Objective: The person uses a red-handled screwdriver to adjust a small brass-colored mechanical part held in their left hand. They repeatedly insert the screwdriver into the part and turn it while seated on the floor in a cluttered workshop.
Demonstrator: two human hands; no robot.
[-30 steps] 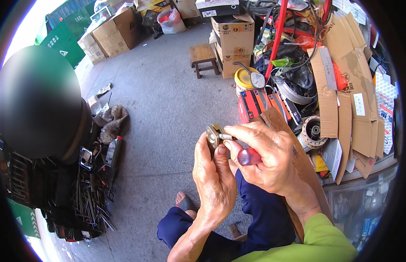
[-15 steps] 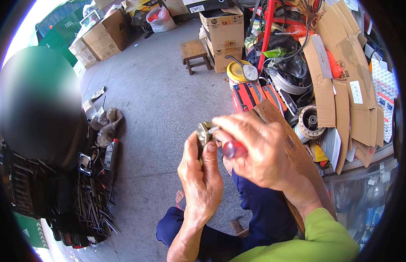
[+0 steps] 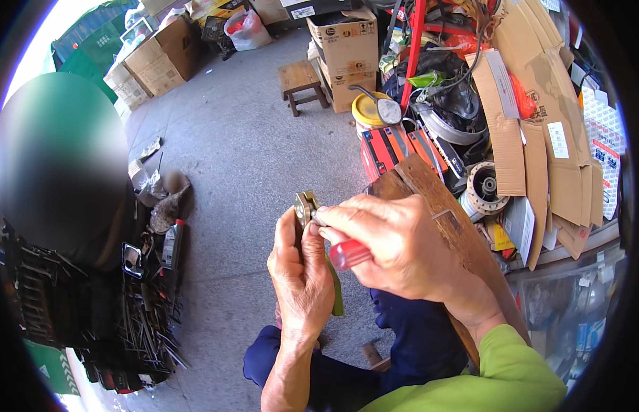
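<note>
My left hand point(image 3: 302, 275) is closed around a brass-coloured metal part point(image 3: 306, 200), held upright with its notched top above the thumb. My right hand point(image 3: 402, 240) grips a red translucent-handled tool point(image 3: 348, 255), which looks like a screwdriver; its shaft is hidden by the fingers. At the right thumb and forefinger a small silvery piece point(image 3: 317, 217) meets the side of the metal part. Whether that is the tool's end or a separate piece I cannot tell. Just below the hands, a green strip point(image 3: 336, 292) shows, its upper end hidden.
A wooden bench point(image 3: 429, 196) runs along my right side. Beyond it lie red-and-black boxes point(image 3: 385, 151), a wheel hub point(image 3: 486, 187) and flattened cardboard point(image 3: 560, 144). A small stool point(image 3: 300, 79) stands ahead. Loose tools point(image 3: 148, 316) crowd the floor at left.
Both hands have shifted slightly left, with the metal part and red-handled tool. The metal part has turned, showing its notched top; the green strip now shows beneath the hands.
</note>
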